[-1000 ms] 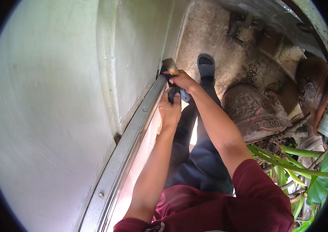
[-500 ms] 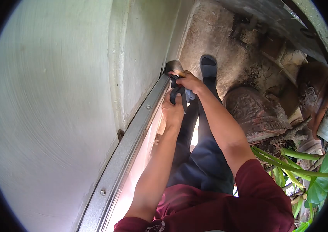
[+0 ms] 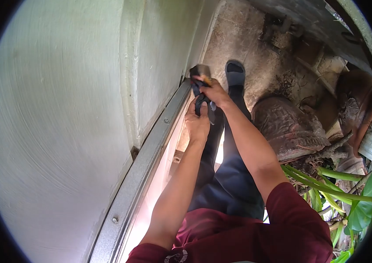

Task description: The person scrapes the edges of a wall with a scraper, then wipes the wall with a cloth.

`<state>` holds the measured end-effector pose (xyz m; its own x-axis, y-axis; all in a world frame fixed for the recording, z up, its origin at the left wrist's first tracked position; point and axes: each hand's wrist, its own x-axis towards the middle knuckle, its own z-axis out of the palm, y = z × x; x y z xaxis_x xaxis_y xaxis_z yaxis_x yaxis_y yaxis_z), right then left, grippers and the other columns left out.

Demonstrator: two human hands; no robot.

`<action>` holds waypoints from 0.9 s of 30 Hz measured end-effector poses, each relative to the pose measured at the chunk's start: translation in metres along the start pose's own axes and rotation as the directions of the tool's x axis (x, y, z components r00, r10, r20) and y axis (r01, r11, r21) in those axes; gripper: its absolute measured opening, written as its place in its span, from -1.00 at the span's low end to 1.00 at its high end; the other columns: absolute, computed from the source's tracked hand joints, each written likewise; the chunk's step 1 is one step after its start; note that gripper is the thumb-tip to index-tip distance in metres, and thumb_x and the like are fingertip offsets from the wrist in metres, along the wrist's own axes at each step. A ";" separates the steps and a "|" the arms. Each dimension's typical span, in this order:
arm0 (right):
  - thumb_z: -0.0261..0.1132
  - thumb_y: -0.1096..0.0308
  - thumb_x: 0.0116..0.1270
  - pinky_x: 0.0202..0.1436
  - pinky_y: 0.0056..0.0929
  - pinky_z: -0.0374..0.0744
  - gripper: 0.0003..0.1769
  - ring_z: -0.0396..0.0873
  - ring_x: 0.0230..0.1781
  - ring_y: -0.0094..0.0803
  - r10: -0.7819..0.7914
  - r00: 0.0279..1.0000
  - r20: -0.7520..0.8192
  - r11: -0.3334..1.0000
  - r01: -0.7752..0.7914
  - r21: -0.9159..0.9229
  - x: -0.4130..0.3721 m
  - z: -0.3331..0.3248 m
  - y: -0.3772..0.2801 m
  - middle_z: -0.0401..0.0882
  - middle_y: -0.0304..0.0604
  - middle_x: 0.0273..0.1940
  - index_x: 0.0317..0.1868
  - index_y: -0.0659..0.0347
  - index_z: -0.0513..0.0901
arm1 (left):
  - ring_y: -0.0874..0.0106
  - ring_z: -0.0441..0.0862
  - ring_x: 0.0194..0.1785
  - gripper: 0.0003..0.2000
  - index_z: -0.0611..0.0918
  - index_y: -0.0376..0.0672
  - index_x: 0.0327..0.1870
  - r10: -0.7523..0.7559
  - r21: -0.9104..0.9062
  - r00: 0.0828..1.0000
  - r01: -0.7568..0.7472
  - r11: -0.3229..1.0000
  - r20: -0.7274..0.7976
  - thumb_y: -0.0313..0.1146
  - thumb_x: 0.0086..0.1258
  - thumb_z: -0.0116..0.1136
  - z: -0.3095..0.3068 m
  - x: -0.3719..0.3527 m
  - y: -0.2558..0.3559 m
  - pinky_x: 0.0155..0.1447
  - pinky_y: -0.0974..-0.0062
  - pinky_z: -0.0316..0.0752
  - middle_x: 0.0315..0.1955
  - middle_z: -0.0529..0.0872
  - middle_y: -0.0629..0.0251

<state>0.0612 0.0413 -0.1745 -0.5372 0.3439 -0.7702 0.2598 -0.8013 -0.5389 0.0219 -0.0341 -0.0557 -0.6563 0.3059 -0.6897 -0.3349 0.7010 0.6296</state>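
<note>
Beside a metal rail (image 3: pixel 142 167), black item (image 3: pixel 199 103) in hand

A person's left hand (image 3: pixel 198 126) pinches the black item near the rail's upper end; just beyond, the right hand (image 3: pixel 215 93) grips a motion-blurred tool (image 3: pixel 201 70).

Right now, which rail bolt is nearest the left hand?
The upper bolt, about level with the left hand in the picture; the lower bolt sits much farther down the rail.
</note>
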 end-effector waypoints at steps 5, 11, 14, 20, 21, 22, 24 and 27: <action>0.25 0.51 0.04 -0.01 -0.53 0.50 -0.49 0.56 -0.13 -0.42 0.121 0.988 0.096 0.964 -0.095 -0.247 -0.017 0.016 -0.049 0.63 -0.14 -0.14 0.10 0.34 0.58 | 0.44 0.59 -0.05 -0.69 0.52 -0.35 0.16 -0.107 -0.055 0.993 0.104 0.993 -0.055 -0.41 0.48 0.08 -0.002 -0.018 0.016 0.07 0.51 0.47 -0.06 0.65 0.15; 0.18 0.52 0.00 -0.44 -0.63 0.40 -0.38 0.42 -0.51 -0.61 0.134 0.972 0.193 0.981 -0.103 -0.167 -0.036 0.021 -0.052 0.52 -0.34 -0.38 0.18 0.10 0.61 | 0.41 0.58 0.05 -0.68 0.50 -0.34 0.18 -0.046 -0.008 0.999 0.046 0.999 0.020 -0.39 0.49 0.07 -0.016 -0.061 0.029 0.17 0.50 0.45 0.02 0.64 0.11; 0.18 0.53 0.00 -0.45 -0.63 0.38 -0.35 0.40 -0.51 -0.63 0.135 0.978 0.157 0.991 -0.130 -0.043 -0.027 0.023 -0.037 0.51 -0.34 -0.41 0.22 0.11 0.58 | 0.44 0.59 0.01 -0.69 0.50 -0.34 0.17 -0.091 -0.066 0.996 0.090 0.994 -0.010 -0.40 0.50 0.06 -0.014 -0.051 0.026 0.12 0.51 0.47 -0.03 0.65 0.15; 0.15 0.54 0.00 -0.47 -0.66 0.39 -0.33 0.38 -0.54 -0.65 0.168 0.975 0.148 0.961 -0.195 0.196 -0.044 0.041 -0.041 0.46 -0.37 -0.46 0.24 0.10 0.57 | 0.57 0.57 -0.13 -0.77 0.56 -0.35 0.08 -0.002 0.035 0.999 0.004 0.999 -0.047 -0.45 0.49 0.07 -0.026 -0.047 0.035 -0.06 0.64 0.49 -0.14 0.66 0.27; 0.14 0.55 0.00 -0.47 -0.67 0.39 -0.33 0.37 -0.54 -0.65 0.167 0.964 0.205 0.952 -0.211 0.221 -0.055 0.037 -0.051 0.45 -0.39 -0.47 0.24 0.10 0.57 | 0.56 0.58 -0.11 -0.76 0.55 -0.36 0.08 0.025 0.050 0.999 -0.023 0.998 -0.041 -0.45 0.49 0.07 -0.028 -0.054 0.036 -0.04 0.63 0.49 -0.12 0.66 0.25; 0.13 0.56 0.00 -0.47 -0.67 0.39 -0.32 0.37 -0.54 -0.65 0.165 0.959 0.229 0.951 -0.216 0.221 -0.061 0.036 -0.051 0.45 -0.39 -0.46 0.24 0.10 0.56 | 0.56 0.58 -0.09 -0.76 0.55 -0.37 0.09 0.052 0.064 0.998 -0.050 0.997 -0.031 -0.45 0.49 0.07 -0.030 -0.062 0.038 -0.01 0.63 0.50 -0.10 0.66 0.24; 0.12 0.57 0.01 -0.47 -0.66 0.40 -0.32 0.39 -0.52 -0.64 0.160 0.945 0.285 0.950 -0.226 0.215 -0.065 0.034 -0.052 0.46 -0.39 -0.46 0.26 0.11 0.55 | 0.53 0.58 -0.05 -0.74 0.53 -0.39 0.11 0.056 0.059 0.998 -0.055 0.997 -0.020 -0.45 0.48 0.08 -0.028 -0.068 0.038 0.04 0.62 0.49 -0.07 0.65 0.21; 0.12 0.55 -0.03 -0.43 -0.64 0.42 -0.31 0.41 -0.49 -0.62 0.195 0.975 0.110 0.945 -0.216 0.247 -0.048 0.042 -0.044 0.49 -0.37 -0.39 0.24 0.10 0.57 | 0.42 0.62 -0.08 -0.71 0.56 -0.35 0.10 0.075 0.090 0.996 -0.071 0.993 -0.041 -0.39 0.45 0.10 -0.026 -0.063 0.031 0.06 0.47 0.48 -0.10 0.69 0.12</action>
<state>0.0415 0.0391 -0.0999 -0.5609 0.1256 -0.8183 0.1634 -0.9522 -0.2581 0.0351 -0.0483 0.0168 -0.7066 0.3307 -0.6256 -0.2257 0.7325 0.6422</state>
